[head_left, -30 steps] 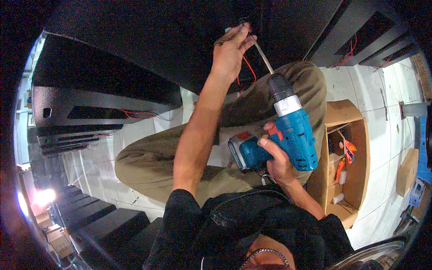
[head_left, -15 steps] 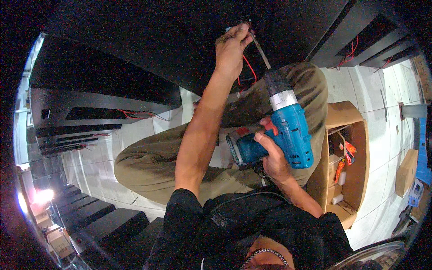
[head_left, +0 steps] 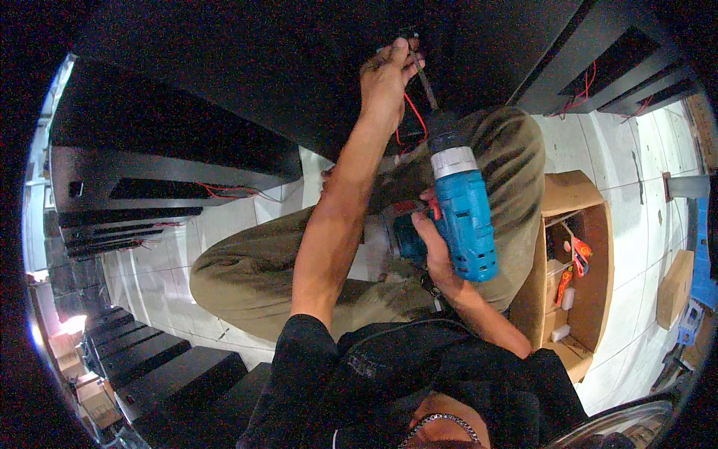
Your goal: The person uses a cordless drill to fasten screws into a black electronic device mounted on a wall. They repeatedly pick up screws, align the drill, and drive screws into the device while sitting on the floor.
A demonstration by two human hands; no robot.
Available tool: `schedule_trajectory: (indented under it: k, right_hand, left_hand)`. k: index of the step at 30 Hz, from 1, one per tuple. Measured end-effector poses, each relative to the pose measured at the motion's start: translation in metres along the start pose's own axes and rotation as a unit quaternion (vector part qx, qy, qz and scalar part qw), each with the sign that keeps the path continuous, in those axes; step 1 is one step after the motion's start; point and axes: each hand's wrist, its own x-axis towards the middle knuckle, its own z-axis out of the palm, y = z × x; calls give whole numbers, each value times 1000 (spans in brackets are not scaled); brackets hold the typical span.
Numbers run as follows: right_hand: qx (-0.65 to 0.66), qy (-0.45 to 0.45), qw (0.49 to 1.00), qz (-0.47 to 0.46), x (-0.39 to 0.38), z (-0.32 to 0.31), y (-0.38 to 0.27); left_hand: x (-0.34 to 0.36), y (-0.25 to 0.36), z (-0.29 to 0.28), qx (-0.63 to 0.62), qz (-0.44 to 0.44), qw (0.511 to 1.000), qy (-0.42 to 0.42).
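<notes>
My right hand is wrapped round the handle of a blue cordless drill, thumb on the near side by the red trigger. From its dark chuck a long thin bit runs up and away to my left hand. The fingers of my left hand are pinched together around a small dark piece against a tall black cabinet. What exactly they grip is too small and dark to make out. A red wire hangs in a loop just below that hand.
An open cardboard box with orange-handled tools stands right of my knee. More black cabinets with red wires line the left and upper right. Black boxes lie at lower left. A flat carton rests on the tiled floor.
The drill has swung left and stands more upright, its bit shifting with it. My right hand has moved slightly left, while my left hand stays nearly in place.
</notes>
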Motion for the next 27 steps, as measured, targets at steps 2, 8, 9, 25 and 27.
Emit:
schedule_trajectory:
  k: [2, 8, 9, 25, 27]
  right_hand:
    - [-12, 6, 1000, -7, -2, 4, -4]
    - [-112, 40, 990, -73, 3, 2, 35]
    - [-118, 55, 988, -78, 5, 2, 49]
    - [-172, 80, 977, -102, 5, -2, 65]
    - [-167, 79, 978, -91, 5, 0, 65]
  left_hand:
    - [-2, 1, -1, -5, -7, 1000, -8]
    - [-19, 0, -6, 17, -33, 999, -37]
    - [-21, -3, -9, 20, -25, 998, -49]
    - [-18, -7, -20, 60, -48, 993, -94]
    - [-16, -11, -23, 26, -22, 994, -104]
